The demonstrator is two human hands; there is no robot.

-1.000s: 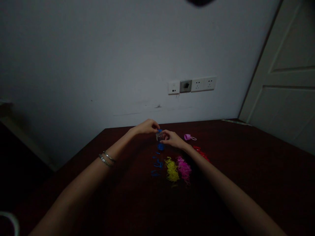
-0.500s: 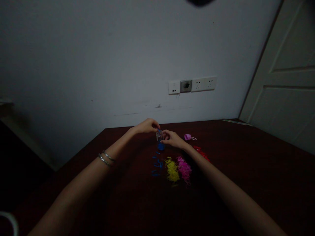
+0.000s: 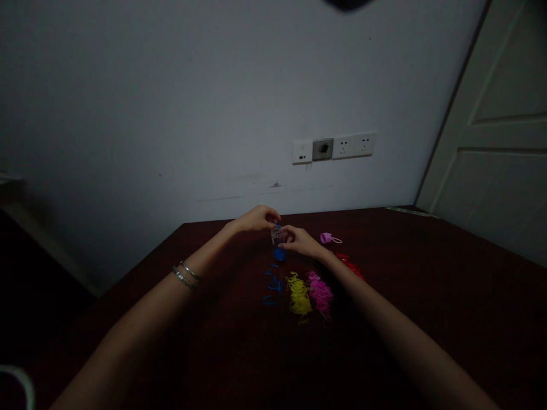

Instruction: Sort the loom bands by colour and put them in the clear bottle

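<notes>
A small clear bottle (image 3: 277, 237) stands upright on the dark red-brown table (image 3: 213, 341), with blue pieces gathered in its bottom. From the right, my right hand (image 3: 301, 242) grips the bottle's side. Just above the bottle's mouth, the thumb and fingers of my left hand (image 3: 259, 218) pinch a small blue strip (image 3: 277, 226). On the near side of the bottle lie several loose blue strips (image 3: 273, 285). A heap of yellow strands (image 3: 299, 296) and a heap of pink strands (image 3: 320, 295) sit to the right of these.
A pink cap with a loop (image 3: 326, 238) lies beyond my right wrist. Red pieces (image 3: 349, 264) show partly behind my right forearm. The wall with sockets (image 3: 354, 146) rises at the table's far edge, and a panelled door (image 3: 496, 142) stands at the right.
My left hand has shifted very slightly to the right, above the bottle's mouth, with the blue strip in its fingers. The right hand and the bottle have stayed in place.
</notes>
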